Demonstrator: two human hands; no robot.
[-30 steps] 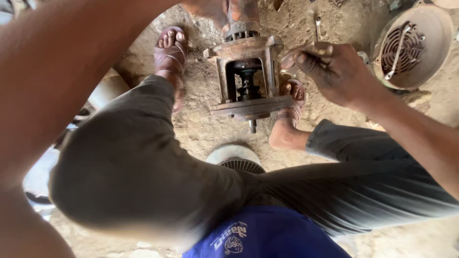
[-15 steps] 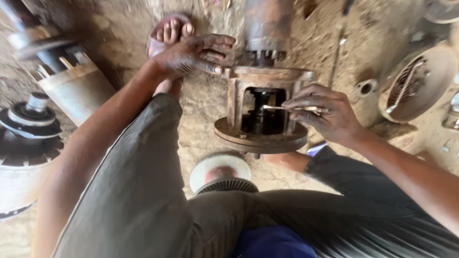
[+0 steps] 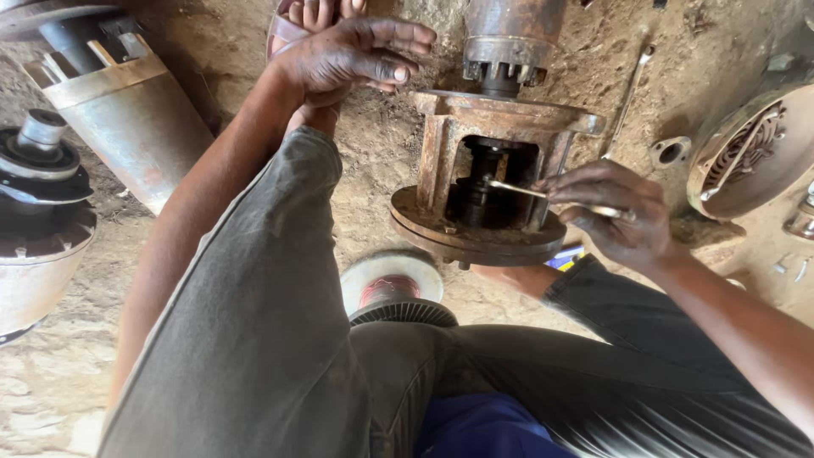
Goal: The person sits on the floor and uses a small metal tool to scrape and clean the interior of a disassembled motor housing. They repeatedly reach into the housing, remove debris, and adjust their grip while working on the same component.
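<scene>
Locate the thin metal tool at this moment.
In the head view, right of centre, the right hand holds the thin metal tool, its tip inside the window of the rusty bracket housing.

Dusty, sunlit dirt floor (image 3: pixel 381 161)

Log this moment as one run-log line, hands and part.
left hand: open, hovering near rusty housing | right hand: holds thin metal tool, tip inside housing opening | wrench: on ground beyond

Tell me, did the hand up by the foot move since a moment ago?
Cannot tell. The left hand sits open just left of the rusty housing, near the sandalled foot, much as half a second earlier; only the head camera moved closer.
</scene>
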